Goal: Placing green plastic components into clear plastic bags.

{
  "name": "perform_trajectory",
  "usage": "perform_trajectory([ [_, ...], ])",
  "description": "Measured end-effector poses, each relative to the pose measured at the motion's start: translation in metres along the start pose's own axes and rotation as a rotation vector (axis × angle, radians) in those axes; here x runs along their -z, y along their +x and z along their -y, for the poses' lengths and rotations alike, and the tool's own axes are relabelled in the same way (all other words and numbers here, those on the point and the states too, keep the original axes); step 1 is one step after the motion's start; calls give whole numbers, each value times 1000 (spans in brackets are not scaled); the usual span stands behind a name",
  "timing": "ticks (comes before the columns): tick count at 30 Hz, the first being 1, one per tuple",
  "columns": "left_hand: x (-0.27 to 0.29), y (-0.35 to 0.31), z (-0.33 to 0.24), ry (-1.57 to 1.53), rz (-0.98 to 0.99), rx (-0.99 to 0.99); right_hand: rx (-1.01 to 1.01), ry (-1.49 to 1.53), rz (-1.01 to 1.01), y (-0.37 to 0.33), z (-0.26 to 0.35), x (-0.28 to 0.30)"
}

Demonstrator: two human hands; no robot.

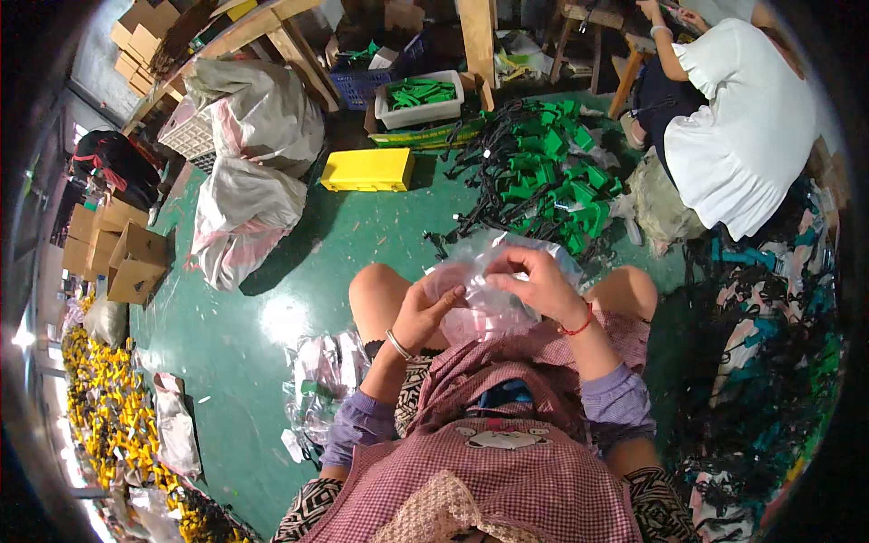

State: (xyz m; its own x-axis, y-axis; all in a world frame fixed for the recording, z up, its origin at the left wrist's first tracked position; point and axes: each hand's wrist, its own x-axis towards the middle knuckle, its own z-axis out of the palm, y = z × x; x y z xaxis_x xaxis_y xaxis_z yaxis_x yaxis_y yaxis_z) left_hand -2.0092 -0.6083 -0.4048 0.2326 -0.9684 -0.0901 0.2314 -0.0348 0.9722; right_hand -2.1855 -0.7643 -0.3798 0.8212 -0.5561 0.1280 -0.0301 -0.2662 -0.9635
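clear plastic bag (489, 317): thin, crinkled, glossy, pinkish in places | left hand (422, 312): fingers pinched on its edge | right hand (541, 286): fingers curled, grip unclear

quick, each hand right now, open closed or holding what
Left hand: closed, pinching a clear plastic bag.
Right hand: fingers bent at the same bag; whether gripping cannot be told.

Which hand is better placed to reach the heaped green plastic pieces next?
Probably the right hand: it looks nearer those pieces than the left hand, though both touch clear plastic film.
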Motion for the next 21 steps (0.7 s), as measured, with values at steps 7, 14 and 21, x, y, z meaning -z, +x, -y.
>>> perform_trajectory([
  [7, 11, -3, -50, 369, -327, -78, -136, -103, -49, -24, -21, 29],
  [14, -3, -2, -58, 209, 132, -75, 32, 41, 220, -26, 17, 43],
  [21, -19, 13, -38, 646, -203, -393, -240, -85, 196, -21, -19, 21],
])
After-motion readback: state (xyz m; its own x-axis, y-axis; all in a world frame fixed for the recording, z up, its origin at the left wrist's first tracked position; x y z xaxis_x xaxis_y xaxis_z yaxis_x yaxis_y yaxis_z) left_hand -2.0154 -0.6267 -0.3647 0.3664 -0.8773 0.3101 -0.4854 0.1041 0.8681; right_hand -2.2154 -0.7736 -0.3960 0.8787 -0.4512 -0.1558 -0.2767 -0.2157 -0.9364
